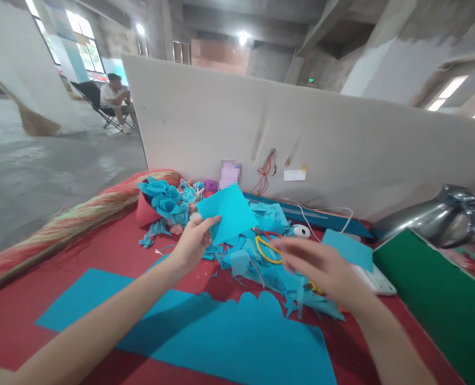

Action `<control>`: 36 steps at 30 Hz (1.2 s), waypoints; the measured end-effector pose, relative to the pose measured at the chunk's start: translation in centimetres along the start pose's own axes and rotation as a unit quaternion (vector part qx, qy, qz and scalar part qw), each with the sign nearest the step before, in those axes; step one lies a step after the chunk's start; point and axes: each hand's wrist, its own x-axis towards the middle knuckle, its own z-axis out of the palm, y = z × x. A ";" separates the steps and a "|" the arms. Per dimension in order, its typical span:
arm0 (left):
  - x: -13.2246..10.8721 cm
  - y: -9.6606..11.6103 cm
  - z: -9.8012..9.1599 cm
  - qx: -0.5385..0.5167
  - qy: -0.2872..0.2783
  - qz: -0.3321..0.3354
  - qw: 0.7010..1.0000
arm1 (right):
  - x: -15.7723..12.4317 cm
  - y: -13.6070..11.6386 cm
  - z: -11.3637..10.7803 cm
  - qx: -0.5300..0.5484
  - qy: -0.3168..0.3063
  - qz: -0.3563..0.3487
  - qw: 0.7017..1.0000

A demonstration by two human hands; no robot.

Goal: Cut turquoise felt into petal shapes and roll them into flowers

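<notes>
My left hand [197, 238] pinches a square of bright blue paper [231, 211] by its lower left corner, thumb on top. To the right, my right hand [312, 264] is smeared by motion, so its fingers are unclear. Its fingertips are beside scissors with a yellow handle [268, 259]; contact cannot be made out. Crumpled blue scraps [247, 267] lie beneath both hands. Nearest me, a large blue sheet [205, 337] with a scalloped upper edge spreads across the red table [173, 369].
Blue paper flowers [165, 198] stand at the back left. On the right are a green board [442, 299], a steel jug [426, 214] and a blue pad [347, 248] over a white object. A white partition [205, 117] closes off the back. A person sits beyond, far left.
</notes>
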 end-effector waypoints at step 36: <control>-0.7 0.8 -0.4 0.099 -0.081 0.038 0.991 | -3.0 -6.2 -1.9 0.504 -0.051 0.235 0.830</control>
